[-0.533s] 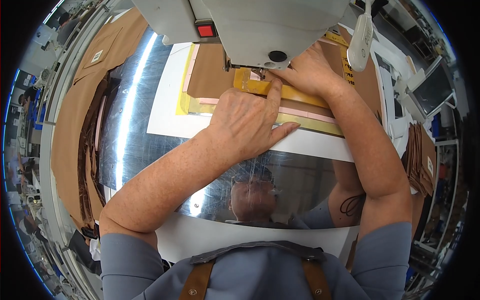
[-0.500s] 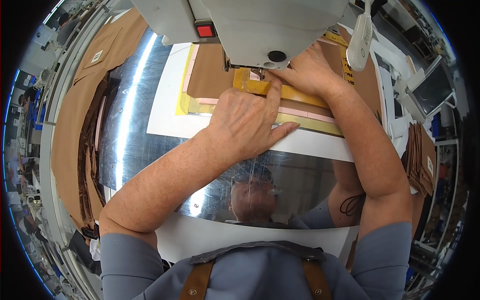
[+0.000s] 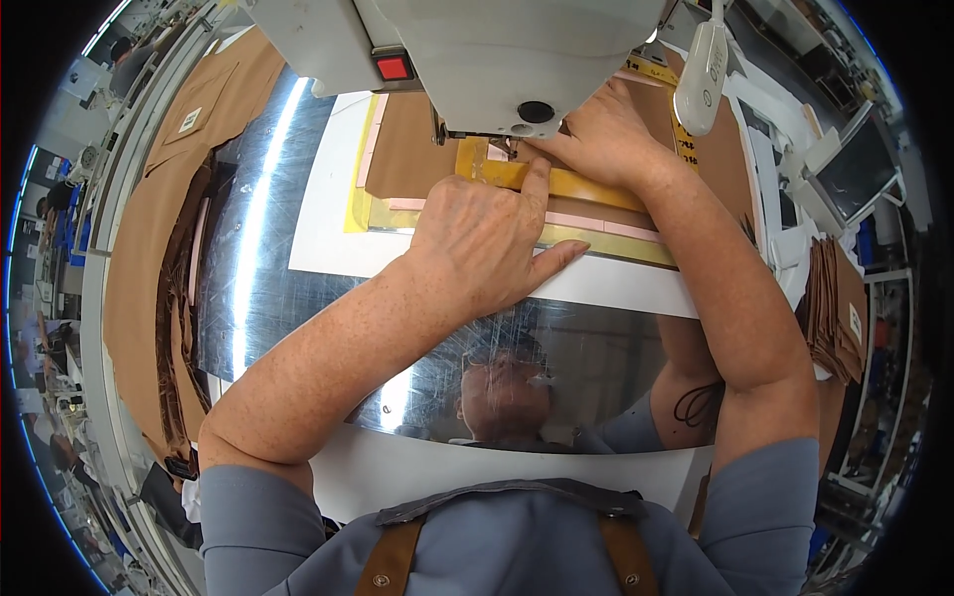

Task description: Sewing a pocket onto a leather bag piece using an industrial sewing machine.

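Shifted slightly leftward in view since half a second ago, a sewing machine (image 3: 477, 65) looms over hands unmoved about its needle (image 3: 512, 151). On the wearer's side of the needle, the left hand (image 3: 475, 233) presses one fingertip on a yellow strip (image 3: 591, 187), clasping nothing visible; right of it, the right hand's (image 3: 608, 139) grip cannot be told. Left of the needle spreads a brown panel (image 3: 402, 154). Even, flat pressure, fingertips clear, would likely serve best.

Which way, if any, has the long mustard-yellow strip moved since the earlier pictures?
No, none visible either way: the long mustard-yellow strip sits about the same relative to the grey sewing-machine head.
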Motion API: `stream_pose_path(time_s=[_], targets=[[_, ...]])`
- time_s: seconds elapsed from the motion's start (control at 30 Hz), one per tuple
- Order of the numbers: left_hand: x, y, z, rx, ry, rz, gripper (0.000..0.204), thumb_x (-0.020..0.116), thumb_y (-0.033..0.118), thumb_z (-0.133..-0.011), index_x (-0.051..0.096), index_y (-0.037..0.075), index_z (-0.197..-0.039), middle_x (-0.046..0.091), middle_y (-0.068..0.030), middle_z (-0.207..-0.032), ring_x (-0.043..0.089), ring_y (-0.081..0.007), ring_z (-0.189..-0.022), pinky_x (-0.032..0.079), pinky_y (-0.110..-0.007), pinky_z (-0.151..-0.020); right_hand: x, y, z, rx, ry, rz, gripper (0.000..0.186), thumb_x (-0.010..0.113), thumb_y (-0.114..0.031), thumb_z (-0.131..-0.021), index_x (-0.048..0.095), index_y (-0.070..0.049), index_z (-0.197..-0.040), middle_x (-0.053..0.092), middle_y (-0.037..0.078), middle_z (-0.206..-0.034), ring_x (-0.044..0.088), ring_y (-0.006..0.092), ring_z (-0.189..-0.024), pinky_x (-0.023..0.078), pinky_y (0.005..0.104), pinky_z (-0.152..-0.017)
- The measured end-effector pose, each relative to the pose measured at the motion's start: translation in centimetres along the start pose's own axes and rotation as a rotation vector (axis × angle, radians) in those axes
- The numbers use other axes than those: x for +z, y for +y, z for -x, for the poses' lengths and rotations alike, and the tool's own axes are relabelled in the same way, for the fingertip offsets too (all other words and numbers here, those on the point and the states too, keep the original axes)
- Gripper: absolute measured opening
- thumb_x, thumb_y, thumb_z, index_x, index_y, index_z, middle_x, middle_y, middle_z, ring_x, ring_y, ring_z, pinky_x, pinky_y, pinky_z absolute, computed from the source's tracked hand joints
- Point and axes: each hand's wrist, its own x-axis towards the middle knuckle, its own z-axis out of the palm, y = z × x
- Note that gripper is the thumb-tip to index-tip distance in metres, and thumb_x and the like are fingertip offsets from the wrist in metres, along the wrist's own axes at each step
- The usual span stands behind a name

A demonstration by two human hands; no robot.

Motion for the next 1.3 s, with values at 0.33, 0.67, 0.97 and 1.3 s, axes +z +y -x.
stream_pose_path(time_s=[0.33,0.67,0.97,1.3], targets=[[-0.3,-0.2,0.1,-0.004,-0.006,-0.012,0.086,0.054,0.058,-0.097,0.05,-0.019,-0.134,0.067,-0.0105,-0.063,0.07,-0.0233,-0.059,0.056,-0.035,-0.059,0.1,0.1,0.0,-0.012,0.013,-0.002,0.076,0.058,-0.054,-0.09,0.043,-0.012,-0.152,0.043,0.009,-0.157,0.029,0.0289,-0.151,0.032,0.046,-0.122],[-0.4,-0.1,-0.2,-0.008,-0.055,-0.011,0.086,0.053,0.061,-0.097,0.05,-0.018,-0.133,0.067,-0.0127,-0.063,0.07,-0.0267,-0.061,0.055,-0.038,-0.06,0.2,0.1,0.0,-0.03,0.027,0.036,0.076,0.057,-0.054,-0.09,0.043,-0.011,-0.152,0.045,0.011,-0.155,0.03,0.03,-0.15,0.03,0.0452,-0.123],[0.0,-0.2,-0.1,0.001,0.0,0.031,0.087,0.053,0.062,-0.096,0.05,-0.017,-0.13,0.064,-0.0145,-0.059,0.068,-0.0307,-0.056,0.054,-0.042,-0.059,-0.1,0.0,0.1,-0.006,0.021,0.048,0.075,0.057,-0.054,-0.09,0.044,-0.013,-0.151,0.043,0.009,-0.157,0.029,0.0292,-0.151,0.032,0.0464,-0.122],[0.4,0.1,0.8,0.042,0.037,0.045,0.081,0.056,0.06,-0.095,0.054,-0.015,-0.125,0.06,-0.0117,-0.053,0.065,-0.0303,-0.051,0.05,-0.041,-0.053,0.0,-0.3,1.1,0.004,0.03,0.017,0.065,0.053,-0.052,-0.097,0.047,-0.013,-0.149,0.044,0.009,-0.155,0.03,0.0265,-0.15,0.035,0.0464,-0.119]])
